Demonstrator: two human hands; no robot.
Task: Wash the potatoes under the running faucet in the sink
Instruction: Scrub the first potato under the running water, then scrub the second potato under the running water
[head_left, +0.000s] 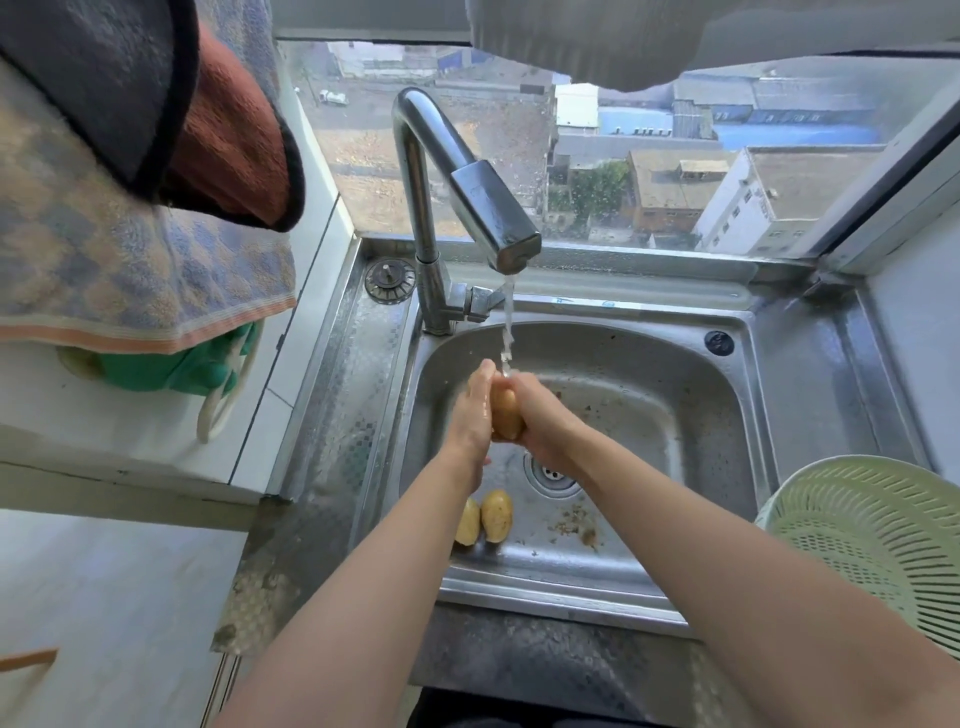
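The oblong yellow-brown potato (506, 413) is held between both hands above the stainless-steel sink basin (675, 415), directly under the water stream (507, 322) from the chrome swivel faucet (457, 192). The left hand (472, 415) presses nearly straight fingers against its left side. The right hand (540, 421) curls its fingers around its right side. On the basin floor, two further yellow potatoes (496, 515) lie beside the round drain (550, 475).

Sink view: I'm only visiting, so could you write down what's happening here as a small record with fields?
faucet: running, the stream falls onto the hands
held potato: between both hands, under the stream
left hand: presses against the potato's left side
right hand: grips it from the right
waiting potatoes: two, side by side on the sink floor, near the drain
colander: pale green, to the right of the sink
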